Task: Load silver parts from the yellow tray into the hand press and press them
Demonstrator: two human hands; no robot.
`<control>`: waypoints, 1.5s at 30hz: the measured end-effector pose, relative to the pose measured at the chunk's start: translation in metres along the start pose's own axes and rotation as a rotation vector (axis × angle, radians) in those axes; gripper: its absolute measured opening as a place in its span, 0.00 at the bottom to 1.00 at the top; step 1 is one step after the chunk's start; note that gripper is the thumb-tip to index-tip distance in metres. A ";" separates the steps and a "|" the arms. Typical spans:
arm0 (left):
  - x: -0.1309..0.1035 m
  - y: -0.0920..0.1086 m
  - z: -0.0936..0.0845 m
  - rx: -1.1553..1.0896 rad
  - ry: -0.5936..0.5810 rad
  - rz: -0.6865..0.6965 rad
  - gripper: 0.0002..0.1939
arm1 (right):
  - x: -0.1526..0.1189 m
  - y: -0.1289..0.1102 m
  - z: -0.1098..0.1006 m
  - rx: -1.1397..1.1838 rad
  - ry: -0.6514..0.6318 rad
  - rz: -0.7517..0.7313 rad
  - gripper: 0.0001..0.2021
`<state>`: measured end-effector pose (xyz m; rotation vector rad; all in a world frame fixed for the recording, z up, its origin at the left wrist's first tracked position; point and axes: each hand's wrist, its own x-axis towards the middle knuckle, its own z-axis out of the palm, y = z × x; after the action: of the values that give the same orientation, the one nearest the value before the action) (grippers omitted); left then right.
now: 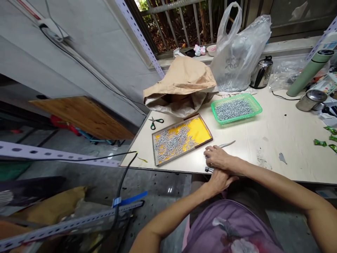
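At the table's front edge my right hand [217, 157] lies over my left hand [219, 181], its fingers curled; whatever is under them is hidden. A thin grey strip [226, 144] sticks out above my right hand. Beside my left hand's fingertips, small metal pieces [209, 169] show at the edge. My left hand's fingers are mostly covered. To the left is a shallow tray [181, 153] with a yellow bottom and many small metal parts spread over its left part. Behind my hands a green basket [238, 120] holds a heap of similar parts.
Green-handled scissors [156, 122] lie left of the tray. Behind stand an open brown paper bag [181, 75], a plastic bag [237, 59], a kettle [262, 72] and a green flask [306, 75]. Green wrappers [320, 142] lie at the far right.
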<state>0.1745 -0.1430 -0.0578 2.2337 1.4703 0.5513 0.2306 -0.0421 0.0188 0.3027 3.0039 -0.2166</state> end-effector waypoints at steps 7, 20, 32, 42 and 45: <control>-0.008 0.002 0.009 0.069 0.032 0.028 0.28 | 0.028 -0.007 0.013 -0.003 0.119 -0.146 0.06; 0.026 -0.118 -0.147 0.421 0.090 -0.501 0.11 | -0.043 0.136 -0.083 -0.134 0.738 0.560 0.10; 0.022 -0.112 -0.158 0.033 0.181 -0.553 0.06 | -0.078 0.027 0.003 0.307 0.412 0.330 0.10; -0.010 -0.047 -0.098 -0.763 -0.081 -0.914 0.14 | -0.095 -0.014 0.028 0.401 0.258 0.438 0.06; -0.011 -0.043 -0.093 -0.753 -0.095 -0.968 0.13 | -0.094 -0.016 0.034 0.403 0.267 0.449 0.07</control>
<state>0.0884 -0.1266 -0.0034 0.8271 1.6840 0.5165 0.3226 -0.0807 -0.0005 1.1050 3.0093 -0.7885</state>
